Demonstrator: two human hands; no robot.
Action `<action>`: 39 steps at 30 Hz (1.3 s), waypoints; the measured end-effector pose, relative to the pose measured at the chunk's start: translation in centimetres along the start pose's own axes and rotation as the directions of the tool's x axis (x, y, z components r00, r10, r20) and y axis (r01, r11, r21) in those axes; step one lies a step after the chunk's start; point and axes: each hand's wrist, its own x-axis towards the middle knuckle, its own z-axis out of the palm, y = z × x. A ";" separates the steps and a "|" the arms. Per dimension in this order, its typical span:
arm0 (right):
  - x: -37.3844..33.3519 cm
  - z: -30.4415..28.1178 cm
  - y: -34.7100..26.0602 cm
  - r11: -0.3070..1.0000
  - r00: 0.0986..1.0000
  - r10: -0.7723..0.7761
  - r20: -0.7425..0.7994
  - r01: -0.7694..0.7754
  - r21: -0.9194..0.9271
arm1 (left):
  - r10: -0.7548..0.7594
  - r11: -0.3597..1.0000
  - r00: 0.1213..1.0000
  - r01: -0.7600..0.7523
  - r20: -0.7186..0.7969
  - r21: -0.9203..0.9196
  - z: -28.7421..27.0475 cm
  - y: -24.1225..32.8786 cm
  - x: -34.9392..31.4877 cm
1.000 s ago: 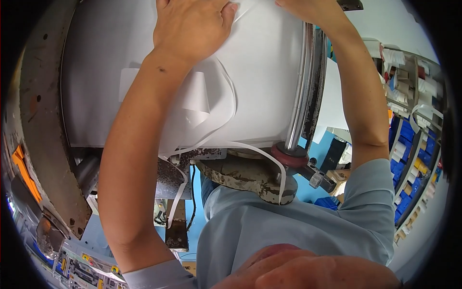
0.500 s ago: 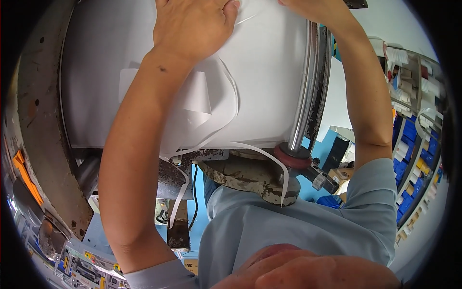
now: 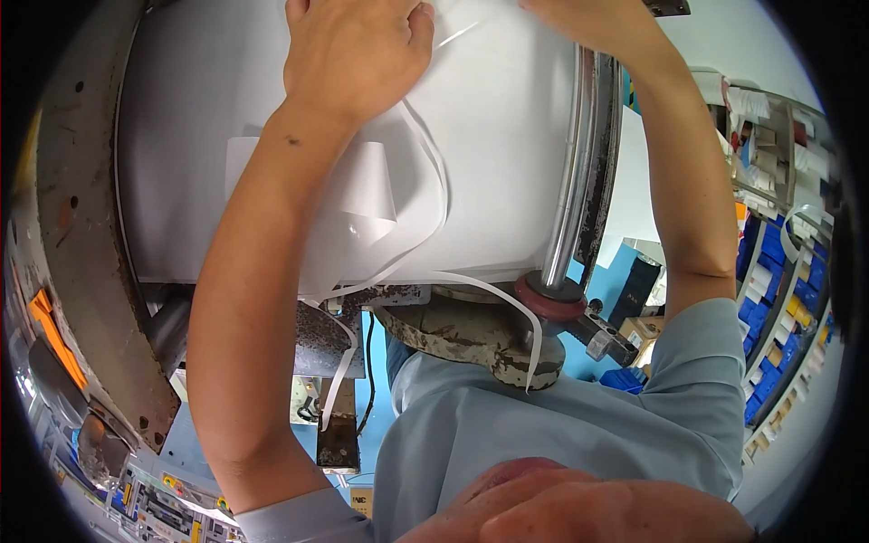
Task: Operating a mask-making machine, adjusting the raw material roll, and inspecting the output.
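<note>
Where the scuffed metal frame (image 3: pixel 77 181) ends, a broad white sheet (image 3: pixel 507 172) begins, probably light, smooth and easily creased, best held by its edges. The left hand (image 3: pixel 356 59) bends over it, fingertips cropped, grip untellable; a limp strip (image 3: pixel 444 190) curls nearby. Above the steel rod (image 3: pixel 570 163), I can't tell the right hand's (image 3: pixel 575 15) hold either.

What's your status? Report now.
Left bare hand over broad white surface, grip unseen. Right bare hand at picture's top edge, grip unseen. Narrow white strips overhang surface's near edge.
</note>
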 end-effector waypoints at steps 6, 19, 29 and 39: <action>-1.4 0.7 -1.1 0.944 0.949 -0.311 0.055 0.315 -0.101 | -0.063 0.997 0.993 0.066 0.097 -0.033 -0.8 0.2 0.4; -1.0 1.2 -0.9 0.870 0.880 -0.474 -0.028 0.464 -0.167 | -0.128 0.991 0.901 0.131 0.415 0.020 -3.9 0.4 3.0; -1.2 1.1 -1.0 0.877 0.883 -0.463 -0.074 0.444 -0.181 | -0.011 0.998 0.951 -0.007 0.310 0.057 -3.0 -0.2 2.2; -1.0 0.9 -1.0 0.888 0.912 -0.409 0.029 0.405 -0.217 | 0.011 0.997 0.967 -0.031 0.253 0.076 -2.9 -0.3 1.8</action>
